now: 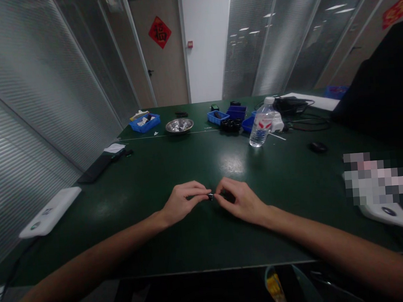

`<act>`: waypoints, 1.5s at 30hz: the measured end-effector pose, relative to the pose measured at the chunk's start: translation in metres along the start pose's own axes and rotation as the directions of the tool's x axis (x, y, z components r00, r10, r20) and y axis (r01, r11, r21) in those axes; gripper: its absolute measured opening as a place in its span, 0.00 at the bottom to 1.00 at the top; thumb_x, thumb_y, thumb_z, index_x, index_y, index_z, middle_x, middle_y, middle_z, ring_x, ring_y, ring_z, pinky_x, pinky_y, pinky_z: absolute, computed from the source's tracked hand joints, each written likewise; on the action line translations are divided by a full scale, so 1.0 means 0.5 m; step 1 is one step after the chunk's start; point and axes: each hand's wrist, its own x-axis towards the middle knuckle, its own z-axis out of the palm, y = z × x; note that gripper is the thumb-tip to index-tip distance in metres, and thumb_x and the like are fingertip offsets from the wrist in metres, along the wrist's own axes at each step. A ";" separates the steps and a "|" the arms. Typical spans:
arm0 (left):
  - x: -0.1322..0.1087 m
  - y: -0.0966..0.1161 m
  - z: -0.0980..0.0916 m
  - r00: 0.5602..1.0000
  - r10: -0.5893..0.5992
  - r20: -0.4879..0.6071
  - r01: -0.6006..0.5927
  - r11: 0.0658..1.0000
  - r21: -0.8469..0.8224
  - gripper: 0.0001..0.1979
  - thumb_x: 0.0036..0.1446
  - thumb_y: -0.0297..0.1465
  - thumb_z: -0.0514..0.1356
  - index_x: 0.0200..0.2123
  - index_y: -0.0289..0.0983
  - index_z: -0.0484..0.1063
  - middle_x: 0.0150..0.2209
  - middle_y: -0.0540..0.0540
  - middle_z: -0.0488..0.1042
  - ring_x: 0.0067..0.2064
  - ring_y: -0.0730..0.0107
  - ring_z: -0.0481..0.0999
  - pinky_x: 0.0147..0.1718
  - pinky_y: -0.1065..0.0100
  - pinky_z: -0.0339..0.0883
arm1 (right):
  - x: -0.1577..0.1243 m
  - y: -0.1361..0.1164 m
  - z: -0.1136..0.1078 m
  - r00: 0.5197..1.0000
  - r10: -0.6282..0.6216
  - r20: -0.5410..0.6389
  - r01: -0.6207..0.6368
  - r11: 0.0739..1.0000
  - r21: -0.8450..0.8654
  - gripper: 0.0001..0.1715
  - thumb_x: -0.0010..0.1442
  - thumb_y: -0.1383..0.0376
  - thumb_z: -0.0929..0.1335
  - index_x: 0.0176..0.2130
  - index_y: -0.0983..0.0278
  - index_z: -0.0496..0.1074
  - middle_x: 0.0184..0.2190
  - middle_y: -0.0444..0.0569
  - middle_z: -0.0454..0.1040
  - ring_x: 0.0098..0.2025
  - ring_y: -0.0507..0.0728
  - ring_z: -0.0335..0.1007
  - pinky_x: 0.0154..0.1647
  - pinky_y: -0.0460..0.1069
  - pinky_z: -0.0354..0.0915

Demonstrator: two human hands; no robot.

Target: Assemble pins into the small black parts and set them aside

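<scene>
Between my fingertips, over the middle of the dark green table [148,173], is a small black part [210,197] with a light glint on it. My left hand [185,201] pinches it from the left between thumb and fingers. From the right, the fingertips of my right hand [241,199] meet its other side, with thumb and index finger curled together. The part is too small to make out in detail, and the fingers partly cover it.
A water bottle [262,123] stands behind my right hand. Farther back are a metal bowl [179,126], a blue tray [145,122] and black round parts [231,125]. A mouse [317,147] lies right; white devices [50,212] sit at both sides.
</scene>
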 end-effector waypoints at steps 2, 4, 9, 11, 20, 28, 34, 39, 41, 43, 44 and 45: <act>-0.001 -0.002 0.002 0.999 0.000 0.050 -0.001 1.000 0.026 0.11 0.65 0.30 0.63 0.49 0.39 0.82 0.44 0.43 0.79 0.45 0.65 0.78 0.46 0.64 0.72 | -0.002 0.000 0.004 0.999 -0.020 0.033 0.022 0.998 -0.059 0.03 0.67 0.64 0.67 0.41 0.62 0.71 0.36 0.45 0.71 0.33 0.52 0.67 0.33 0.48 0.60; -0.001 -0.003 0.003 0.998 -0.005 0.067 0.003 0.999 0.036 0.11 0.66 0.30 0.63 0.49 0.39 0.81 0.44 0.43 0.79 0.45 0.65 0.78 0.46 0.63 0.71 | -0.003 0.000 0.010 0.999 -0.024 0.028 0.025 0.998 -0.060 0.03 0.68 0.65 0.67 0.41 0.62 0.71 0.36 0.46 0.71 0.33 0.52 0.67 0.34 0.48 0.61; 0.003 0.003 0.000 0.996 -0.049 0.073 0.049 0.999 0.004 0.12 0.65 0.31 0.63 0.50 0.39 0.81 0.45 0.43 0.79 0.46 0.64 0.78 0.46 0.64 0.71 | -0.002 -0.002 0.013 1.000 -0.013 -0.019 0.013 1.000 -0.012 0.04 0.69 0.64 0.66 0.40 0.62 0.71 0.36 0.46 0.72 0.35 0.53 0.68 0.36 0.48 0.62; 0.004 0.004 -0.003 0.989 -0.081 0.124 0.082 0.997 -0.004 0.14 0.65 0.32 0.64 0.53 0.39 0.79 0.45 0.43 0.78 0.45 0.64 0.78 0.46 0.64 0.71 | 0.000 0.000 0.009 1.000 -0.014 -0.024 0.014 1.000 -0.014 0.05 0.69 0.64 0.66 0.41 0.62 0.71 0.37 0.46 0.72 0.36 0.53 0.69 0.36 0.48 0.63; 0.002 -0.001 -0.006 0.975 -0.076 0.211 0.028 0.975 0.222 0.21 0.66 0.32 0.62 0.62 0.44 0.71 0.50 0.43 0.75 0.52 0.61 0.73 0.52 0.59 0.68 | 0.006 0.028 -0.003 0.999 0.005 0.051 0.004 0.986 -0.165 0.05 0.68 0.63 0.67 0.43 0.62 0.72 0.38 0.46 0.73 0.33 0.52 0.69 0.34 0.48 0.61; -0.001 0.002 -0.001 0.968 -0.060 0.243 -0.078 0.851 0.519 0.23 0.70 0.42 0.55 0.64 0.43 0.69 0.62 0.39 0.68 0.62 0.50 0.65 0.58 0.49 0.61 | 0.014 0.030 -0.001 0.990 0.078 0.118 -0.026 0.921 -0.390 0.07 0.69 0.61 0.66 0.43 0.61 0.73 0.39 0.47 0.73 0.34 0.54 0.68 0.31 0.48 0.57; -0.005 -0.009 -0.006 0.977 -0.121 0.175 0.005 0.836 0.549 0.22 0.74 0.38 0.46 0.65 0.43 0.67 0.64 0.41 0.67 0.63 0.54 0.64 0.58 0.50 0.61 | 0.014 0.039 -0.007 0.987 0.138 0.077 -0.090 0.892 -0.443 0.06 0.68 0.61 0.67 0.41 0.61 0.73 0.38 0.46 0.72 0.30 0.52 0.65 0.29 0.48 0.52; 0.004 -0.022 -0.021 0.984 -0.100 0.148 0.023 0.891 0.453 0.20 0.74 0.35 0.48 0.63 0.41 0.69 0.60 0.42 0.71 0.59 0.59 0.68 0.58 0.54 0.63 | 0.017 0.048 -0.013 0.981 0.193 0.027 -0.163 0.889 -0.428 0.06 0.67 0.61 0.67 0.40 0.60 0.73 0.38 0.46 0.73 0.31 0.52 0.66 0.29 0.48 0.52; 0.008 -0.037 -0.034 0.984 -0.081 0.158 0.010 0.912 0.409 0.20 0.74 0.34 0.48 0.62 0.40 0.70 0.57 0.42 0.73 0.57 0.61 0.71 0.58 0.56 0.65 | 0.018 0.053 -0.017 0.977 0.213 0.013 -0.187 0.885 -0.426 0.06 0.67 0.61 0.67 0.40 0.61 0.73 0.38 0.46 0.73 0.30 0.52 0.66 0.28 0.48 0.52; 0.010 -0.060 -0.052 0.985 -0.079 0.151 0.010 0.913 0.408 0.19 0.74 0.33 0.48 0.62 0.41 0.71 0.57 0.43 0.73 0.57 0.63 0.71 0.58 0.58 0.66 | 0.019 0.059 -0.021 0.972 0.233 -0.001 -0.212 0.881 -0.422 0.06 0.67 0.61 0.67 0.40 0.60 0.73 0.38 0.47 0.73 0.31 0.52 0.67 0.28 0.48 0.53; 0.010 -0.074 -0.063 0.987 -0.089 0.134 0.023 0.901 0.434 0.19 0.74 0.33 0.49 0.62 0.41 0.71 0.58 0.43 0.73 0.58 0.62 0.71 0.58 0.57 0.65 | 0.019 0.062 -0.023 0.970 0.243 -0.010 -0.224 0.878 -0.423 0.06 0.67 0.61 0.67 0.40 0.60 0.73 0.39 0.47 0.73 0.31 0.53 0.67 0.28 0.48 0.53; 0.009 -0.089 -0.074 0.988 -0.109 0.108 0.045 0.879 0.475 0.20 0.74 0.34 0.49 0.62 0.41 0.70 0.60 0.43 0.72 0.60 0.61 0.70 0.60 0.56 0.64 | 0.019 0.064 -0.024 0.968 0.251 -0.017 -0.234 0.876 -0.421 0.06 0.67 0.61 0.67 0.41 0.60 0.73 0.39 0.46 0.73 0.31 0.53 0.67 0.28 0.48 0.53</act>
